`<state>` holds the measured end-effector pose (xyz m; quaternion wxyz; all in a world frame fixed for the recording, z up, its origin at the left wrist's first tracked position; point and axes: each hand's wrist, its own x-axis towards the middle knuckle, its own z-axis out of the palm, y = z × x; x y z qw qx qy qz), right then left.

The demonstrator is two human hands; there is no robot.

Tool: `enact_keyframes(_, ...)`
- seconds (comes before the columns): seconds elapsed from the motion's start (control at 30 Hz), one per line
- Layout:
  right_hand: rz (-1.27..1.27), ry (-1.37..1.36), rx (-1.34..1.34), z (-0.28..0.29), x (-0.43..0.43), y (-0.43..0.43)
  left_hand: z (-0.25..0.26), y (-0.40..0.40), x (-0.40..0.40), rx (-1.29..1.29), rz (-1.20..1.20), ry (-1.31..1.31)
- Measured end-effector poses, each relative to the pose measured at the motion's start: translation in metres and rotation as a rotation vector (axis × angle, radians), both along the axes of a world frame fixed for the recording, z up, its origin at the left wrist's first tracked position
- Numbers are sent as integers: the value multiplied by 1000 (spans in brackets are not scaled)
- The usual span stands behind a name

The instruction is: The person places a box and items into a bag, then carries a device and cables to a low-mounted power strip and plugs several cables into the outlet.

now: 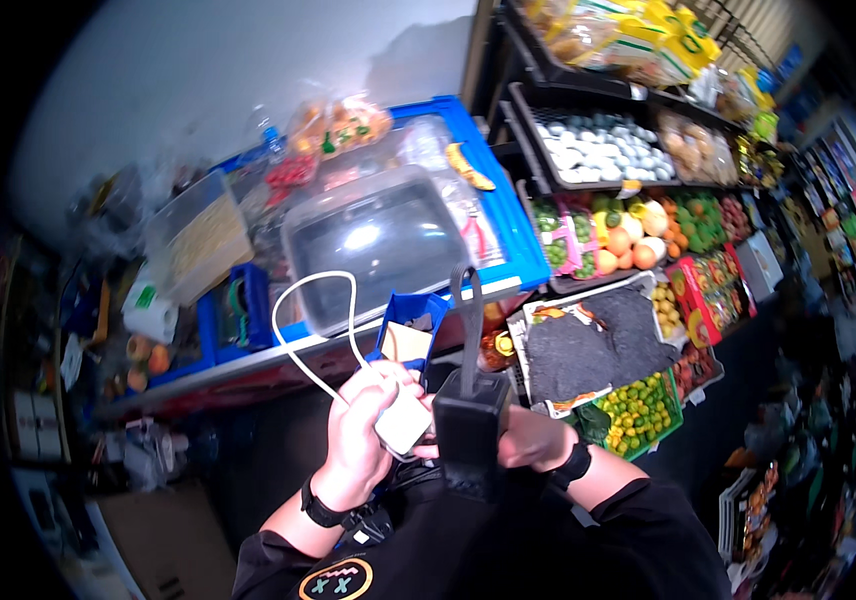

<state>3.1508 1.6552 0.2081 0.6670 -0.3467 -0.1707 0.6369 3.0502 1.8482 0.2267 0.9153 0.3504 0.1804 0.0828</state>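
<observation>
My left hand (357, 439) is closed around a small white block (403, 424), which looks like a power adapter. A white cable (276, 315) loops up from the same hand. My right hand (537, 442) is close by on the right, its fingers mostly hidden behind a black box-shaped device (465, 427) with a dark strap (469, 322). A few fingertips show beside the white block, but what that hand grips is hidden. Just beyond my hands, an open blue box (432, 309) with a pale inner panel stands against the freezer's front edge.
A blue-framed chest freezer (514, 217) carries a clear plastic bin (308, 300), a tub of grain-like food (207, 232), a banana (469, 166) and red-handled pliers (473, 232). On the right are an egg tray (600, 154), fruit and a green citrus crate (634, 412). Cardboard (165, 532) lies lower left.
</observation>
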Motion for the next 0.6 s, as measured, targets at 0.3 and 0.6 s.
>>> enact_keyframes(0.3,1,183,266,-20,7,-64,8,-63,27,477,-365,15)
enact_keyframes(0.6,-178,147,367,-17,25,-146,43,-149,85,472,-567,-76)
